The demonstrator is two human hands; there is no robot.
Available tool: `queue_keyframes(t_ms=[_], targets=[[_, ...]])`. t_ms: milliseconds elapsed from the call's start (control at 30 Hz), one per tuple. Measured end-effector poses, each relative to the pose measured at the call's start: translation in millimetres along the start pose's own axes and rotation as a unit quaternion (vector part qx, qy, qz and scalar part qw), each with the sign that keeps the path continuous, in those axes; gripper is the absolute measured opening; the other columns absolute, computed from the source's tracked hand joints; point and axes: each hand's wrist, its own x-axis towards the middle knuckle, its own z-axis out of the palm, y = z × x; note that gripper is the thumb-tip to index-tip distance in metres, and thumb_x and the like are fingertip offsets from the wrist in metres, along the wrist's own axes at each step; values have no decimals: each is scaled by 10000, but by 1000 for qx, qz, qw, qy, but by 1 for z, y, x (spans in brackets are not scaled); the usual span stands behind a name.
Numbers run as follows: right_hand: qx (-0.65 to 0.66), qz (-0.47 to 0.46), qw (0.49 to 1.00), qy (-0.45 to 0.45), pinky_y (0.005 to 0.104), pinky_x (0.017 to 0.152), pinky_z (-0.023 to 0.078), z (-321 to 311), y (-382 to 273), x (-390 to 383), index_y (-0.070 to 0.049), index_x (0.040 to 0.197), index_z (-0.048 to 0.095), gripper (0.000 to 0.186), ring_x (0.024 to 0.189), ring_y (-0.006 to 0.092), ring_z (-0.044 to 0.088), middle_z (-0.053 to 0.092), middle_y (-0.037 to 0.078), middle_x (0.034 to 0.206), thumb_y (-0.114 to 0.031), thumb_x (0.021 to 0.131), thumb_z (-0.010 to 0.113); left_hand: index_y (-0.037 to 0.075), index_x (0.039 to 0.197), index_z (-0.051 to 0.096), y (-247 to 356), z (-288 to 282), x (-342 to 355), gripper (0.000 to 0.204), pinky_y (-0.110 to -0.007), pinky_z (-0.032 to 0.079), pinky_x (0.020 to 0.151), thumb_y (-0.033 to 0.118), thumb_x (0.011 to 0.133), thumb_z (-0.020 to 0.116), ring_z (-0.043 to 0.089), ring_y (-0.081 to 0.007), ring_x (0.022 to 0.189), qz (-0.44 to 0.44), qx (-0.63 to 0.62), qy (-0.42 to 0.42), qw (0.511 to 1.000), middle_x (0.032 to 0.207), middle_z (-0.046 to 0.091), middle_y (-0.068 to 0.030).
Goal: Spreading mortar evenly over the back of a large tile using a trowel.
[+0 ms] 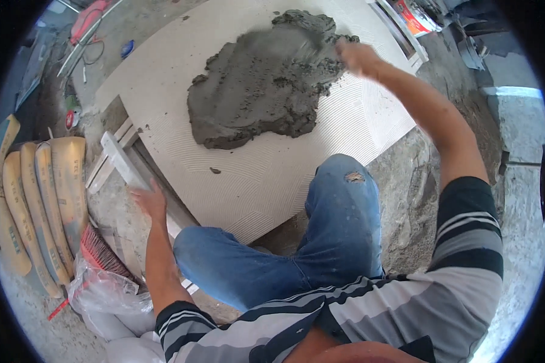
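A large ribbed, cream-coloured slab (224, 187) lies in front of me. Wet grey mortar (260, 91) is heaped across its middle and far part. My right hand (360, 59) is closed at the far right edge of the mortar, blurred by motion. Smeared mortar beyond the fingers hides what it holds, so I cannot make that out. At the slab's left side, my left hand (150, 201) is closed around a pale bar (124, 160) of the frame there, thumb on one side and fingers on the other.
Several yellowish sacks (42, 199) stand at the left, beside a red-bristled brush (103, 251) and a clear plastic bag (109, 296). A white and orange bucket (419, 18) is at the far right. Another frame rail (399, 30) runs along the slab's right edge. My jeans-clad knees (339, 181) reach the near edge.
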Motion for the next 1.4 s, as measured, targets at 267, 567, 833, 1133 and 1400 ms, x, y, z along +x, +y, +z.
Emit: queue_keyframes(t_ms=[267,567,833,1133,1400], targets=[[539,133,809,-192,284,397,434,55,46,-34,-45,734,531,131,469,102,490,486,13,603,-146,770,607,-121,1335,159,-13,11,1,873,-458,260,1031,533,843,462,307,-415,1248,38,-25,31,998,1352,264,-312],[480,14,795,-370,328,450,463,65,-100,-111,49,824,507,161,494,204,559,547,116,587,-61,713,545,-109,1308,238,15,3,7,907,-493,358,938,592,790,493,393,-411,1167,-22,-18,-6,1000,1281,352,-292],[-61,-220,948,-224,421,595,480,-21,-79,-106,-26,994,454,331,651,309,601,591,150,682,-235,810,632,-73,1320,238,14,5,2,886,-519,386,893,582,783,499,433,-411,1128,-34,-67,19,997,1263,376,-264],[-85,-448,887,-66,296,457,464,-53,-72,-135,-56,859,473,275,540,154,514,509,50,642,-317,857,559,-32,1347,224,9,6,12,861,-509,394,894,599,802,439,430,-385,1178,-121,-71,-36,990,1359,320,-243],[-251,-425,869,30,358,528,482,11,-132,-42,-1,918,398,259,639,234,547,484,133,733,-221,866,524,-15,1264,329,17,-28,27,756,-491,425,834,592,820,410,559,-408,1000,-169,-121,-91,974,1137,543,-248]])
